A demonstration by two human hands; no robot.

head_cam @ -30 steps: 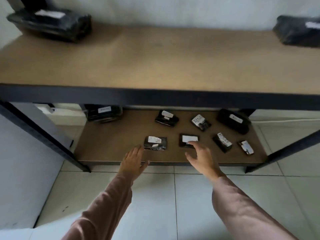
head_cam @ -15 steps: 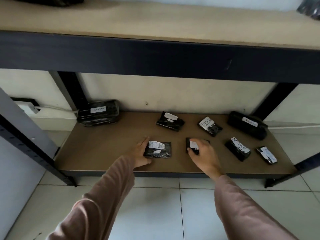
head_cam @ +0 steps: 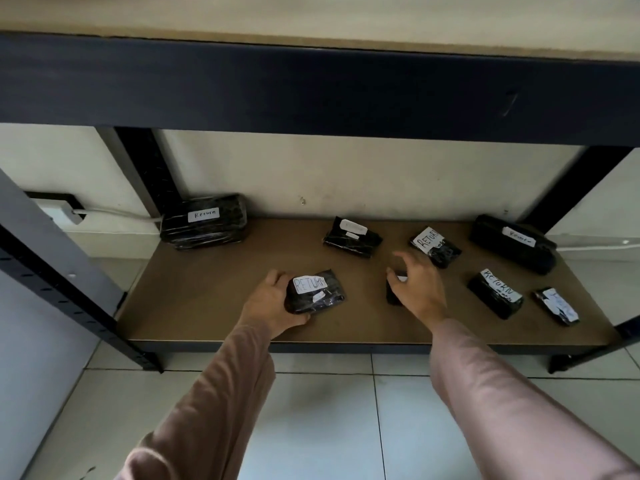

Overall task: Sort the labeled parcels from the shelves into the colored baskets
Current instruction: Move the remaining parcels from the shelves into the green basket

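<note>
Left hand: we see our left hand (head_cam: 273,303) wrapped around the left end of a black parcel (head_cam: 317,295) with a white RETURN label, thumb under its near edge, fingers over the far corner.
That parcel: it lies on the lower shelf (head_cam: 207,292), near the front edge and left of centre.
Right hand: our right hand (head_cam: 417,284) is arched over a small dark parcel (head_cam: 393,294), fingers curled down around it; we cannot tell whether the grip has closed.
Small dark parcel: mostly hidden beneath the hand, only its left side and a sliver of white label showing, just right of the held parcel and apart from it.
Right of the hands: a labelled parcel (head_cam: 495,296) lies at a slant, and a smaller one (head_cam: 556,305) sits nearer the shelf's right end.
Far row: from left to right we see a large wrapped bundle (head_cam: 204,221) against the wall, a parcel (head_cam: 352,233) with a faint label, a tilted RETURN parcel (head_cam: 435,245) just beyond our right fingertips, and a long parcel (head_cam: 512,243) at the far right.
Above: the dark beam of the upper shelf (head_cam: 311,88) spans the view.
Sleeves: both arms wear pinkish-brown sleeves (head_cam: 214,410).
Floor: pale tiles (head_cam: 329,427) lie below.
</note>
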